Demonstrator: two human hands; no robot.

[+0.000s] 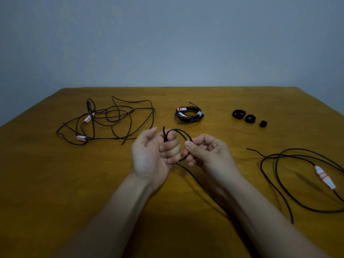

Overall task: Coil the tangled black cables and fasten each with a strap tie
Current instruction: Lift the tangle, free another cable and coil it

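- Head view: my left hand has its fingers curled round the start of the black cable, with the tip poking up.
- My right hand pinches the first small loop with thumb and finger.
- The rest of the cable seems to run under my right arm to loose rings on the table.
- I should make each new loop the same size, lay it on the last one, and hold tight.
- The strap ties lie far right.

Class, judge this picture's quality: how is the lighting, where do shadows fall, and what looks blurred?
Head view: dim, even light, darker corners, no glare; soft forearm shadows on the table; the white tag on the right cable looks smeared.
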